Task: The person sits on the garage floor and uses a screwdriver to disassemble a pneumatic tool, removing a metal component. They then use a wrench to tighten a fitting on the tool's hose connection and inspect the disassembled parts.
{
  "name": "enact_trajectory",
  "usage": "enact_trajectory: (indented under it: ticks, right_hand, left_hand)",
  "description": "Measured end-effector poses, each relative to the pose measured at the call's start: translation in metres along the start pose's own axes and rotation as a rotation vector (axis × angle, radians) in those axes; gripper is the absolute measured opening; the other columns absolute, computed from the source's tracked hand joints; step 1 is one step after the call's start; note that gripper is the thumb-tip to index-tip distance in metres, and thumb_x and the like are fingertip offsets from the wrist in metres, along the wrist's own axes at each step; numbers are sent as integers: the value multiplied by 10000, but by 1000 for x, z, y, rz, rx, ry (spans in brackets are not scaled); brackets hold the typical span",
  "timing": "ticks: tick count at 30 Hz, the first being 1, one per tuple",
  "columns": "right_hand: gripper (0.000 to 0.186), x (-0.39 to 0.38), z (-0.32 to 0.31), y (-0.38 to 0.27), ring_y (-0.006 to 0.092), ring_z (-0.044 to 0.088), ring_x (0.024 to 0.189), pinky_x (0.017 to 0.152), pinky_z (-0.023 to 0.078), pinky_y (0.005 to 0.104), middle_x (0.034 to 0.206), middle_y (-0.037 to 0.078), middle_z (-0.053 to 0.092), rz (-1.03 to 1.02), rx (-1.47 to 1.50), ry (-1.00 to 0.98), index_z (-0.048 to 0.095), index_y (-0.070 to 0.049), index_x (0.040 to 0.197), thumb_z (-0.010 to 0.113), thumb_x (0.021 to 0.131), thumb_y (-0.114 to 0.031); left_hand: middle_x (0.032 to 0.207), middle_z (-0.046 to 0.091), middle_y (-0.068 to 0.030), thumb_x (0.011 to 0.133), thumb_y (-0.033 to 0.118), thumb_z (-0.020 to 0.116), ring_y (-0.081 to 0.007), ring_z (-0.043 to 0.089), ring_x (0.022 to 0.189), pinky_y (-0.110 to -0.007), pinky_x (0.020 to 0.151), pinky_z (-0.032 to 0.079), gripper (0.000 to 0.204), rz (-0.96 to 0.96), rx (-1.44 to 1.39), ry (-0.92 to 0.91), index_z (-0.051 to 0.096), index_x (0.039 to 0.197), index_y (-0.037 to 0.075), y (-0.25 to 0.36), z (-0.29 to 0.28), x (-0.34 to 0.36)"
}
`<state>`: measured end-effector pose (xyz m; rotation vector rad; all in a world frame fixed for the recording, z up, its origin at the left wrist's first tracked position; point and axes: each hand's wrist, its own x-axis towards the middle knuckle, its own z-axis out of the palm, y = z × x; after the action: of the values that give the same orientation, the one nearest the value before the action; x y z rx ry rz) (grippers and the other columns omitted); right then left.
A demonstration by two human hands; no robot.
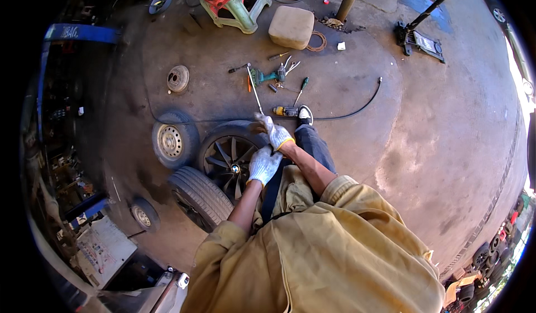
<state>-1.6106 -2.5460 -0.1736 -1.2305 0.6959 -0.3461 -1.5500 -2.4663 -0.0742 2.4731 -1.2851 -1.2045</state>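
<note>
White knit work gloves with yellow cuffs cover both my hands. My left hand [264,165] is closed, its fingertips against the yellow cuff [285,144] of the right glove. Just beyond it, my right hand [273,131] has its fingers stretched out; their dark tips are blurred. Beneath both hands lies a wheel with a dark spoked rim [222,159]. A second tyre [204,194] leans beside it, nearer to me. The end of a long silver wrench [254,92] lies just past my right fingers.
A steel wheel [170,141] lies at the left, a brake drum [178,79] farther off. A green impact wrench [262,77], a yellow-black power tool [285,111] and a screwdriver [302,88] lie ahead. A black hose [346,115] crosses the floor. A floor jack [421,44] stands far right.
</note>
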Motion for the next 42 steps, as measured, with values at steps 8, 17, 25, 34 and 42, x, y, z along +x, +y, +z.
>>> enact_trajectory:
  ticks: [8,17,25,34,42]
  right_hand:
    - [313,57,4,-19,213,614,1069,935,449,301,1127,99,676,304,-61,93,681,-69,1117,576,885,-252]
    - [652,79,-10,64,311,568,1182,1003,434,340,1234,222,605,297,15,201,472,51,1335,674,824,-301]
    - [397,145,-53,73,222,660,959,836,501,306,1047,161,683,566,230,690,635,19,1140,629,867,-269]
    - [457,238,-128,323,354,658,957,830,520,412,1045,233,662,891,-793,561,614,17,1136,633,836,-326]
    - [342,218,-120,390,281,657,994,779,532,368,1174,89,654,1303,-712,-78,631,-116,1166,571,876,-286]
  left_hand:
    - [1014,657,-241,835,409,553,-407,624,975,-490,826,495,426,-162,115,-247,672,998,33,-14,-18,43]
    - [835,655,-239,844,330,531,-422,628,812,-516,719,485,328,97,169,-432,659,872,29,31,-55,86]
    - [926,651,-205,906,389,542,-393,625,897,-463,765,488,345,333,-136,-875,633,978,65,-55,-43,226]
    - [593,467,34,948,349,528,-62,382,438,-238,412,337,321,-304,-652,-231,617,921,42,-181,-35,494]
    - [602,478,16,954,283,553,-56,389,459,-216,405,281,280,-438,-692,-374,623,974,12,-166,-53,490]
